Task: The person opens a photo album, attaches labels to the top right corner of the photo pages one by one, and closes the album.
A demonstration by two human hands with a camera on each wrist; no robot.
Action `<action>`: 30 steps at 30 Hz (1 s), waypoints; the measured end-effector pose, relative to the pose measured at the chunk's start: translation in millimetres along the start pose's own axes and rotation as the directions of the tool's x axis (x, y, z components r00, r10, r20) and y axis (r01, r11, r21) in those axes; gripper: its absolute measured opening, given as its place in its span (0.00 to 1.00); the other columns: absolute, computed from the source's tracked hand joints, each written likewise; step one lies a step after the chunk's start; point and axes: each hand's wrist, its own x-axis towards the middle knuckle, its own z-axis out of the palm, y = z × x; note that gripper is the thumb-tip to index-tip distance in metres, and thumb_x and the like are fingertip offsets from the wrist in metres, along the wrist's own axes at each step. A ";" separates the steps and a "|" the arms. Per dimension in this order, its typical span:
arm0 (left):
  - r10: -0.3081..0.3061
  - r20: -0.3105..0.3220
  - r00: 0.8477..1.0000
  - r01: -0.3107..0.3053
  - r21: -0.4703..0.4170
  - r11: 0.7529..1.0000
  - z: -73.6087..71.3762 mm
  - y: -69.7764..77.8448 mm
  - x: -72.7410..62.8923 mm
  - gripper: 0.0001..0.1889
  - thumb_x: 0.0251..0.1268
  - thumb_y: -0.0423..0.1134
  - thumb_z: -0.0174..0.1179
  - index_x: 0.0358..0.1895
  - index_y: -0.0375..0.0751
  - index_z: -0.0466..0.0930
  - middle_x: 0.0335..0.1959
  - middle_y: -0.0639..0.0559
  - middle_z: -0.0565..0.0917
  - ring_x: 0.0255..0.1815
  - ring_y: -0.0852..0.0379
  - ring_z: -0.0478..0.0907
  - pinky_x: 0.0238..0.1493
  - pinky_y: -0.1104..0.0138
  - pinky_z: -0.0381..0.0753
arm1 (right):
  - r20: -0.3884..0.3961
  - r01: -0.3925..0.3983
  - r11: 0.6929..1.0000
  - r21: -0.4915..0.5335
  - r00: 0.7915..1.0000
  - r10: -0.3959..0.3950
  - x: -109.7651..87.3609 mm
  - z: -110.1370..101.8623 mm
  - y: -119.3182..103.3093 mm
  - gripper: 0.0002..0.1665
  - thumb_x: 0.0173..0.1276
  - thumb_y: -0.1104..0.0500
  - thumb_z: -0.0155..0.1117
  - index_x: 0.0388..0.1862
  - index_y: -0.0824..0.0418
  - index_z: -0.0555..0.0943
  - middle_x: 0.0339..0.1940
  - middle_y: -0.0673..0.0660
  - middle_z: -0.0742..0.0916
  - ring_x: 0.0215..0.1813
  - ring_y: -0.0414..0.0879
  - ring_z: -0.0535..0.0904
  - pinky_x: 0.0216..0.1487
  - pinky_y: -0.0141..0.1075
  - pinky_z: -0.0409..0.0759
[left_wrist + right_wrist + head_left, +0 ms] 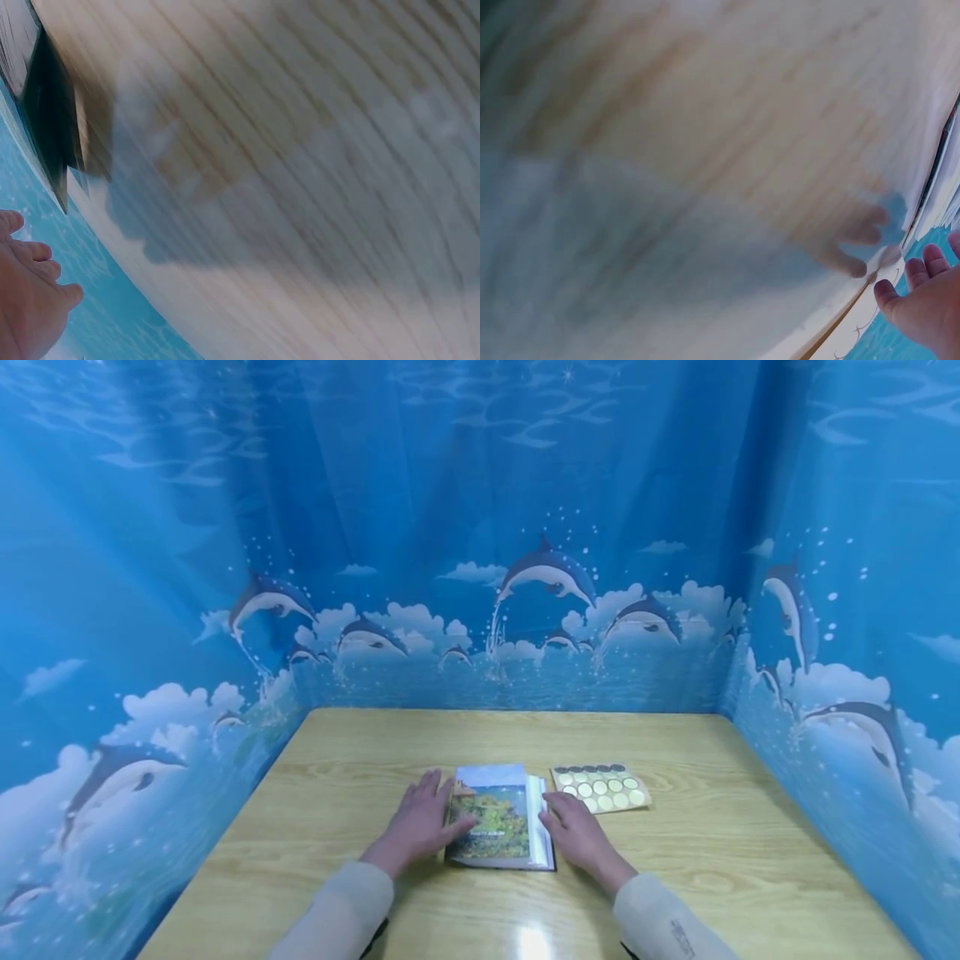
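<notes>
Album [497, 818] lies lower centre of the head frame, flat on the wood-grain table [330, 760], picture cover up. Pale page edges [537, 822] show past the cover on the frame-right side, with a dark strip of back board under them at the lower right corner.

Left hand [422, 825]: fingers extended along the frame-left edge, thumb laid over the lower cover, not clenched. Right hand [581, 833]: fingers extended, tips at the page side, no grasp visible. Can't tell if those tips actually press; wrist views catch only part of each hand, at the lower left and lower right corners.

Handling, my guess: light to moderate weight, stiff boards, looser pages inside. Cover has a slight sheen, so probably smooth and a bit slippery. Not fragile overall; page edges and corners would crease first. Best hold: both long sides, boards and page block together. Pinching only the cover would likely let the pages swing. To turn the cover, take its free edge on the page side, assuming the spine is frame left.

Text: white lettering on the lower cover, reads "PHOTO ALBUM", first letter or so soft. No brand legible. Sheet of round pieces [602, 787], just right of the album: no writing I can make out. Dark print on the right sleeve [667, 917], bottom of frame: too small to read.
</notes>
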 end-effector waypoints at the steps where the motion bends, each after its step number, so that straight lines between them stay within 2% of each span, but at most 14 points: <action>1: 0.002 0.004 1.000 -0.002 -0.011 1.000 0.0 1.7 0.0 0.48 0.66 0.71 0.49 0.77 0.37 0.55 0.78 0.33 0.51 0.79 0.37 0.45 0.77 0.45 0.43 | 0.005 0.002 1.000 0.002 1.000 -0.003 -0.1 0.5 -0.5 0.26 0.77 0.57 0.55 0.67 0.69 0.72 0.68 0.71 0.73 0.70 0.67 0.66 0.71 0.61 0.60; 4: 0.001 0.023 1.000 -0.001 -0.020 1.000 0.9 7.4 -0.4 0.49 0.65 0.71 0.50 0.77 0.37 0.56 0.78 0.34 0.52 0.79 0.38 0.45 0.77 0.46 0.44 | 0.014 0.010 1.000 -0.004 1.000 -0.010 -0.4 3.1 -0.6 0.26 0.77 0.57 0.55 0.67 0.69 0.72 0.68 0.71 0.73 0.70 0.67 0.66 0.71 0.61 0.60; 10: 0.044 0.046 0.998 -0.043 -0.026 0.999 4.8 17.7 -1.3 0.49 0.63 0.72 0.53 0.75 0.36 0.59 0.77 0.32 0.54 0.78 0.37 0.47 0.76 0.46 0.48 | 0.011 0.049 0.998 -0.039 0.999 -0.049 -1.6 9.0 1.3 0.25 0.76 0.57 0.55 0.66 0.70 0.72 0.67 0.71 0.74 0.69 0.67 0.68 0.70 0.61 0.61; 15: 0.080 0.064 0.995 -0.081 0.011 0.997 8.5 25.0 0.3 0.52 0.60 0.74 0.53 0.75 0.35 0.59 0.76 0.34 0.56 0.78 0.38 0.49 0.76 0.48 0.50 | 0.007 0.060 0.997 -0.055 0.998 -0.060 -2.0 10.5 1.8 0.25 0.76 0.56 0.56 0.66 0.69 0.74 0.67 0.71 0.75 0.69 0.67 0.67 0.70 0.63 0.61; 25: 0.073 0.112 0.991 -0.081 0.070 0.994 14.1 37.8 -1.6 0.56 0.56 0.77 0.52 0.76 0.35 0.56 0.78 0.35 0.54 0.78 0.40 0.51 0.76 0.50 0.54 | 0.032 0.057 0.995 -0.086 0.998 -0.055 -1.9 13.4 0.7 0.25 0.75 0.53 0.57 0.65 0.64 0.75 0.66 0.67 0.77 0.68 0.64 0.70 0.69 0.63 0.62; 30: 0.058 0.138 0.989 -0.068 0.069 0.995 17.6 40.4 -2.5 0.57 0.53 0.78 0.53 0.76 0.36 0.58 0.78 0.35 0.54 0.77 0.40 0.52 0.75 0.51 0.56 | 0.024 0.066 0.993 -0.093 0.998 -0.064 -3.6 13.8 -1.9 0.24 0.75 0.54 0.57 0.64 0.64 0.76 0.64 0.67 0.78 0.67 0.64 0.71 0.67 0.65 0.62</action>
